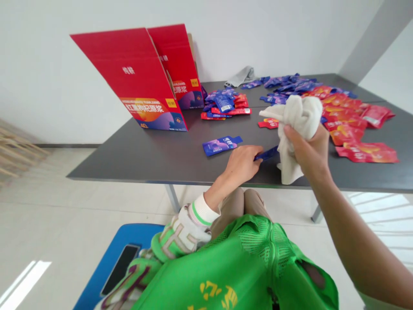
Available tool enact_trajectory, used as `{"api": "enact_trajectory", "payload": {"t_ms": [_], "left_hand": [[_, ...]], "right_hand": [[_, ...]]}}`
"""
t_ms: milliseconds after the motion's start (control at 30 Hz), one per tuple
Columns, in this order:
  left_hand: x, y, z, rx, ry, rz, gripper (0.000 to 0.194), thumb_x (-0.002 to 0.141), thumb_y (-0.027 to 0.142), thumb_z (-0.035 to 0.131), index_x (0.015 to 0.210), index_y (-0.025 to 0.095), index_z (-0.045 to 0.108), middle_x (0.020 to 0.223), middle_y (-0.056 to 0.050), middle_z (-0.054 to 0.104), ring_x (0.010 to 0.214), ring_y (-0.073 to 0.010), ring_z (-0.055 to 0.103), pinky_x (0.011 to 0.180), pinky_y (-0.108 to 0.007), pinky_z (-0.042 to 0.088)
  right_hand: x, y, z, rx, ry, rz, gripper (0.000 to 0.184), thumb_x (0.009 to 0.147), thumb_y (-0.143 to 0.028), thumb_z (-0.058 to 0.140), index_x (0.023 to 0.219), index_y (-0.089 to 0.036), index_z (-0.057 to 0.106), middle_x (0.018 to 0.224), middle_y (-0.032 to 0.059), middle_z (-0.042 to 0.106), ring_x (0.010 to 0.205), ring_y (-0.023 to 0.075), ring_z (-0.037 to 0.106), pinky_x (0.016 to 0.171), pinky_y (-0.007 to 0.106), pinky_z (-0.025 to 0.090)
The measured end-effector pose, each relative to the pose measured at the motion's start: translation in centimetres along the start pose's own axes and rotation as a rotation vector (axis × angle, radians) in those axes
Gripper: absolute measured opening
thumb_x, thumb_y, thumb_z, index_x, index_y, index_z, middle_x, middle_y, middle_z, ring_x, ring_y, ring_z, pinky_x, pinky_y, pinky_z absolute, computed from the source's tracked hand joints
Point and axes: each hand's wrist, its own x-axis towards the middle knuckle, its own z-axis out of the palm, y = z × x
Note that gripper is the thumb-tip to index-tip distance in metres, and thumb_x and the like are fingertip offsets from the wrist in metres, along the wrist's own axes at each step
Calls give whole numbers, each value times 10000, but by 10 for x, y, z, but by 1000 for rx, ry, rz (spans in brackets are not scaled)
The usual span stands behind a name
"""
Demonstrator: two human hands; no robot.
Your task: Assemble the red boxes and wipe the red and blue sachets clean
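My left hand [242, 164] rests on the dark grey table [155, 157] near its front edge, fingers pinched on a blue pouch [269, 153] that pokes out to the right. My right hand [308, 148] is raised just right of it, closed around a bunched white cloth [297, 125] that hangs down over the blue pouch's far end. Another blue pouch [221, 145] lies flat on the table just left of my left hand.
An open red carton [142, 79] stands at the table's back left. A heap of blue and red pouches [226, 105] sits behind it; red pouches [351, 122] spread at the right, blue pouches [284, 84] at the back. A phone [121, 269] lies on a blue chair.
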Motion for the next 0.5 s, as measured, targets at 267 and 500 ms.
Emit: {"api": "enact_trajectory", "payload": {"t_ms": [267,500], "left_hand": [[5,-11,1,288,-9,417,181,818,93,435,843,144,607,875,-76,590,888,-207,513,754,-325,381],[4,-21,7,280,-3,456,155,824,116,457,807,144,609,834,-72,591,859,-198,521,727,-320,391]], "right_hand": [[2,-8,7,-848,-533,62,297,784,-351,512,1003,-153,532,815,114,640,758,292,614,619,325,418],[-1,-7,11,-939,-618,115,287,839,-347,440,1055,-158,451,790,99,631,701,248,609,524,255,314]]}}
